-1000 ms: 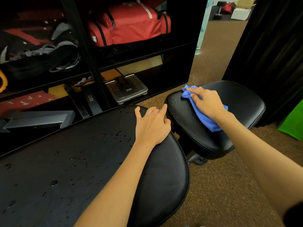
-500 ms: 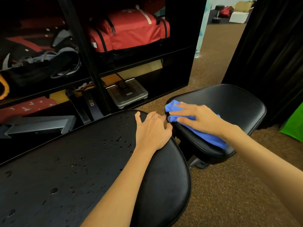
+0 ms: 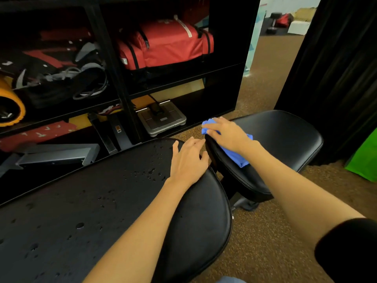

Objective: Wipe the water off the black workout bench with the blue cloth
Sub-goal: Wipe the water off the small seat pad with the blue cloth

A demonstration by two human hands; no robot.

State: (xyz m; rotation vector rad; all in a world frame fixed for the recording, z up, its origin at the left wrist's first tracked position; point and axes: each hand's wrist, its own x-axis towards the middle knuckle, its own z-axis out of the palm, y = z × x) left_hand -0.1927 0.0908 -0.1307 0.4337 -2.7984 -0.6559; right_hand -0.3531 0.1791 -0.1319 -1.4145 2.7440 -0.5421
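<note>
The black workout bench has two pads. Its long pad (image 3: 85,211) fills the lower left and carries several water drops. Its smaller seat pad (image 3: 285,137) lies to the right, separated by a narrow gap. My left hand (image 3: 188,162) rests flat on the long pad's near end, fingers apart, holding nothing. My right hand (image 3: 226,134) presses the blue cloth (image 3: 236,158) onto the seat pad's left edge. A corner of the cloth sticks out past my fingertips over the edge; the rest trails under my wrist.
A black shelf unit (image 3: 114,58) stands close behind the bench, holding a red bag (image 3: 169,45), straps and a grey scale (image 3: 163,119). Brown carpet (image 3: 265,242) lies below. A black curtain (image 3: 336,58) and a green bag (image 3: 365,160) are at the right.
My right hand has dragged the blue cloth from the seat pad's middle leftward to its left edge. My left hand has stayed on the long pad.
</note>
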